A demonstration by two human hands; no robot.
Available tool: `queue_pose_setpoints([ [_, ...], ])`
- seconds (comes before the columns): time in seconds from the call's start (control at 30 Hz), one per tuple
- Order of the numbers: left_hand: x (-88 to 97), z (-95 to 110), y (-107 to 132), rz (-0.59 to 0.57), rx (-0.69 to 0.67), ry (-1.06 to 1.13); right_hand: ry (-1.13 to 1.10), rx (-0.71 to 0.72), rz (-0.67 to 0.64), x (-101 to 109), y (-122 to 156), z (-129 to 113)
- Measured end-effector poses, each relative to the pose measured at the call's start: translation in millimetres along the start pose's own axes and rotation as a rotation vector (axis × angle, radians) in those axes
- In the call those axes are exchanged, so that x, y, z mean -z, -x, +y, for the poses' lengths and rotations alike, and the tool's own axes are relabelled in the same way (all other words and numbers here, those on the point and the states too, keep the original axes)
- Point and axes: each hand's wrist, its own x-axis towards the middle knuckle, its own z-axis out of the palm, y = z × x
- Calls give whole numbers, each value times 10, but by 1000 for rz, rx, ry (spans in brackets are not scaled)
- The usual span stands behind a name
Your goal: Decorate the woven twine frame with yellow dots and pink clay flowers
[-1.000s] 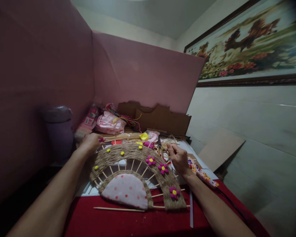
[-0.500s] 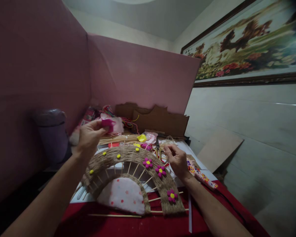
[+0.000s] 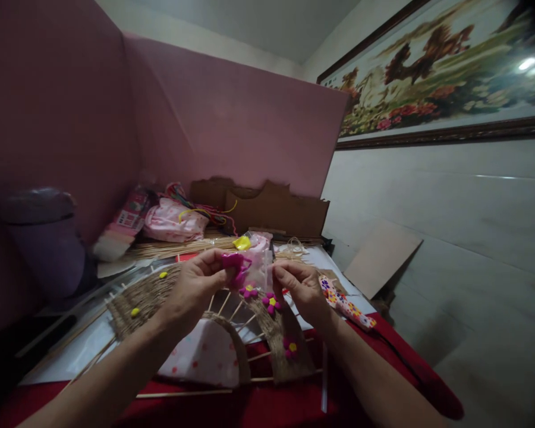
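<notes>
My left hand (image 3: 195, 286) and my right hand (image 3: 299, 289) meet above a jute-wound arch (image 3: 276, 334). Together they pinch a small clear plastic bag (image 3: 257, 268) that holds a magenta piece (image 3: 234, 264). The left fingers grip the bag at the magenta piece, the right fingers grip its other edge. Below the hands, the arch carries magenta flowers with yellow centres (image 3: 271, 302) and yellow dots (image 3: 135, 311). Wooden sticks fan between the arch and a white dotted fabric half-circle (image 3: 205, 355).
A red cloth (image 3: 267, 410) covers the table's front. Behind lie a bundle of sticks (image 3: 182, 246), pink fabric (image 3: 175, 221), cardboard pieces (image 3: 271, 209) and a yellow lump (image 3: 242, 242). A flower-patterned tool (image 3: 345, 305) lies right of my hand. A purple bin (image 3: 44, 244) stands at left.
My left hand lifted a magenta piece from the table's left and brought it to the middle. My right hand rose to meet it, and both now hold the small bag. The view swung right.
</notes>
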Motion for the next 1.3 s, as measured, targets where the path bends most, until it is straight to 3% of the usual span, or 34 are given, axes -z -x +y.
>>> queue_pose_setpoints([
  [0.37,-23,-28,40,57,-113,-138,-197,-88,-45,8,8,88],
  [0.73,-33,-98,69,38,-283,-356,-36,-75,-45,-5,19,57],
  [1.03,-17,-54,87,110,-338,-430,26,-23,-42,-6,21,23],
  [1.2,-30,-64,105,86,-298,-436,28,-30,-41,-19,16,27],
  [1.3,-79,-23,121,30,-199,-353,-10,-59,-36,-21,24,30],
])
